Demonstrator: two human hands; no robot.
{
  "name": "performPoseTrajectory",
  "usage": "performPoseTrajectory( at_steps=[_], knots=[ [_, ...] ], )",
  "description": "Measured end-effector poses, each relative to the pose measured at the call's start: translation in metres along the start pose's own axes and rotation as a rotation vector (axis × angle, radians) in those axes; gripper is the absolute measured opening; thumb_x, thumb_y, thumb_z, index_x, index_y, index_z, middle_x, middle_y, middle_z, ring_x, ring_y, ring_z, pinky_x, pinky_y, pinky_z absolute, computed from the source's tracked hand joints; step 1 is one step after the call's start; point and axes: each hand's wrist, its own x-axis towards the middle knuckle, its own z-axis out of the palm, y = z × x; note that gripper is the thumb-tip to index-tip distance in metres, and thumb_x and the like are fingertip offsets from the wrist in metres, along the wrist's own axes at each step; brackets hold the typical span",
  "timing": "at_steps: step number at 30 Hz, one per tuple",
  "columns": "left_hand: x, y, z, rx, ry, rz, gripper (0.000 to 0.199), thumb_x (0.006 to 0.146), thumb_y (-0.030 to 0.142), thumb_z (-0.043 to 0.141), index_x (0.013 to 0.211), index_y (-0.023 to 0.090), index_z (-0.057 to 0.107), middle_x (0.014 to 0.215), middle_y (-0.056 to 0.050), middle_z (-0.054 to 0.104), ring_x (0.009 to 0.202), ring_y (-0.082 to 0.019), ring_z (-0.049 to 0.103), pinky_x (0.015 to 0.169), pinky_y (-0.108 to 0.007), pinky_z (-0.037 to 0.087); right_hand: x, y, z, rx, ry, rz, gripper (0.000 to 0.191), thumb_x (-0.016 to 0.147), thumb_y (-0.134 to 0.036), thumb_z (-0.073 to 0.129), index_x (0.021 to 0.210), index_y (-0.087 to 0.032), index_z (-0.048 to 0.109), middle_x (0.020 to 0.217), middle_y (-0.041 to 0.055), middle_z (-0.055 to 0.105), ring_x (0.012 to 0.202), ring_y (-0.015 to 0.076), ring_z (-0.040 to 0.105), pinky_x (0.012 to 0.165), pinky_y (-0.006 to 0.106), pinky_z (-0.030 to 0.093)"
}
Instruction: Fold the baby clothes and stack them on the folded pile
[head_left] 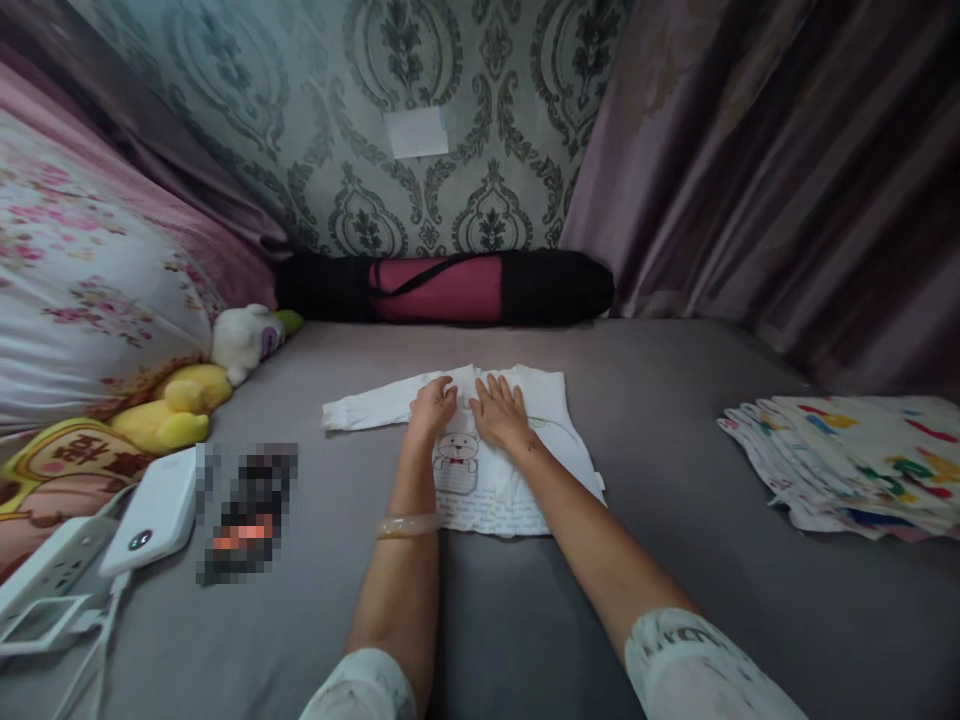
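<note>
A small white shirt (525, 490) with a bear drawing and lines of print lies on the grey bed sheet (660, 480). One sleeve stretches out to the left; the other sleeve is not seen extended on the right. My left hand (433, 404) rests on the upper left of the shirt, near the start of that sleeve, with its fingers partly bent and apart. Flat on the shirt's upper middle, just right of it, lies my right hand (501, 412) with spread fingers. Neither hand holds anything.
Folded, patterned cloths (862, 460) are stacked at the right. A black and red rolled bag (442, 290) lies along the wall. Plush toys (180, 405), a white power bank (154, 510), a power strip (64, 565) with cables and a blurred dark object (251, 515) are at the left.
</note>
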Motion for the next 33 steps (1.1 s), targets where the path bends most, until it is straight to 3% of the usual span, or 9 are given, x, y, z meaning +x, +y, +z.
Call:
performPoseTrajectory(
  at_steps=[9, 13, 18, 22, 26, 30, 33],
  knots=[
    [0.009, -0.042, -0.018, -0.189, 0.247, -0.039, 0.037, 0.087, 0.030, 0.048, 0.114, 0.012, 0.066, 0.116, -0.015, 0.068, 0.110, -0.025, 0.062, 0.096, -0.036, 0.045, 0.007, -0.004, -0.002, -0.021, 0.020, -0.005, 0.060, 0.099, -0.044, 0.020, 0.149, -0.014, 0.032, 0.158, 0.0112, 0.022, 0.146, 0.0267, 0.011, 0.115, 0.049, 0.001],
    [0.013, -0.047, -0.013, -0.256, 0.259, -0.048, 0.036, 0.085, 0.029, 0.049, 0.111, 0.012, 0.067, 0.110, -0.015, 0.070, 0.104, -0.024, 0.064, 0.093, -0.037, 0.047, 0.015, -0.015, 0.004, -0.036, 0.098, -0.123, 0.063, 0.099, -0.042, 0.024, 0.149, -0.006, 0.029, 0.157, 0.0127, 0.022, 0.146, 0.0242, 0.010, 0.116, 0.044, -0.002],
    [0.012, -0.048, -0.015, -0.259, 0.255, -0.060, 0.035, 0.085, 0.029, 0.050, 0.110, 0.012, 0.067, 0.109, -0.015, 0.070, 0.105, -0.025, 0.064, 0.092, -0.036, 0.047, 0.019, -0.018, 0.017, -0.018, 0.069, -0.114, 0.066, 0.098, -0.042, 0.025, 0.148, 0.001, 0.026, 0.157, 0.0169, 0.019, 0.146, 0.0243, 0.012, 0.117, 0.040, 0.003],
    [0.006, -0.050, -0.026, -0.122, 0.302, -0.241, 0.037, 0.087, 0.030, 0.048, 0.115, 0.012, 0.064, 0.114, -0.017, 0.067, 0.111, -0.031, 0.060, 0.095, -0.043, 0.044, 0.019, -0.017, 0.018, -0.031, 0.047, -0.116, 0.067, 0.098, -0.042, 0.024, 0.149, 0.001, 0.025, 0.157, 0.0157, 0.018, 0.146, 0.0240, 0.012, 0.117, 0.040, 0.002],
    [-0.005, -0.056, -0.038, 0.050, 0.489, -0.498, 0.039, 0.086, 0.030, 0.048, 0.118, 0.012, 0.061, 0.126, -0.023, 0.057, 0.124, -0.038, 0.047, 0.098, -0.051, 0.038, 0.017, -0.017, 0.015, -0.032, 0.043, -0.110, 0.066, 0.098, -0.041, 0.024, 0.149, 0.001, 0.024, 0.158, 0.0151, 0.017, 0.146, 0.0239, 0.011, 0.117, 0.040, 0.002],
    [-0.011, -0.065, -0.047, 0.071, 0.598, -0.718, 0.038, 0.084, 0.031, 0.049, 0.115, 0.010, 0.059, 0.132, -0.024, 0.050, 0.128, -0.039, 0.041, 0.099, -0.051, 0.036, 0.016, -0.017, 0.015, -0.039, 0.053, -0.116, 0.066, 0.098, -0.041, 0.024, 0.149, 0.001, 0.025, 0.158, 0.0152, 0.018, 0.146, 0.0251, 0.012, 0.117, 0.040, 0.002],
    [-0.010, -0.073, -0.051, 0.046, 0.606, -0.776, 0.043, 0.083, 0.030, 0.050, 0.120, 0.007, 0.054, 0.133, -0.026, 0.048, 0.127, -0.039, 0.042, 0.099, -0.049, 0.038, 0.017, -0.017, 0.013, -0.050, 0.032, -0.117, 0.066, 0.099, -0.042, 0.024, 0.149, 0.000, 0.024, 0.158, 0.0158, 0.017, 0.146, 0.0256, 0.012, 0.116, 0.040, 0.003]
  ],
)
